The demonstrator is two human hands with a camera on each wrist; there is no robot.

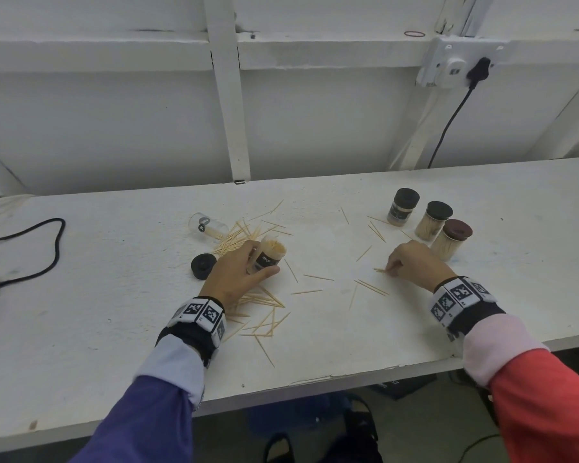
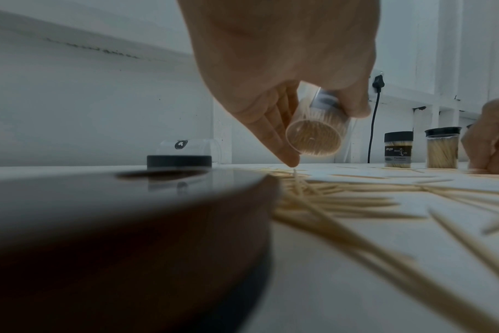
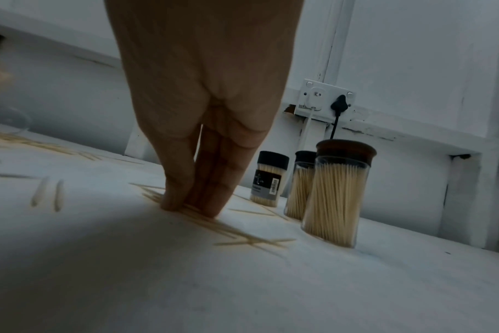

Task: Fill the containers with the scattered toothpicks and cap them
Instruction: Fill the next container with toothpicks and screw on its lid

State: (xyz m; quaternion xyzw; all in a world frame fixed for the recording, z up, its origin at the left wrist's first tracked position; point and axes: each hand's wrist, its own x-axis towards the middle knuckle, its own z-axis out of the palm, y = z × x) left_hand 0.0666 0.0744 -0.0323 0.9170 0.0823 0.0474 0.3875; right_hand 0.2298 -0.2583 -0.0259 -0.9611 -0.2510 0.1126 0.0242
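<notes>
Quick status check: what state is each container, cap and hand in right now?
Open container: uncapped, nearly full, tilted, gripped by left hand.
Clear container: lying on its side, uncapped.
Loose black cap: flat on table.
Three capped containers: upright, full.
Right hand: pinching toothpicks on table.

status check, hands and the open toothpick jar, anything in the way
Left hand grips the open jar, tilted, nearly full. Right hand pinches loose toothpicks on the table. Black cap lies beside the left hand. Nothing blocking.
</notes>
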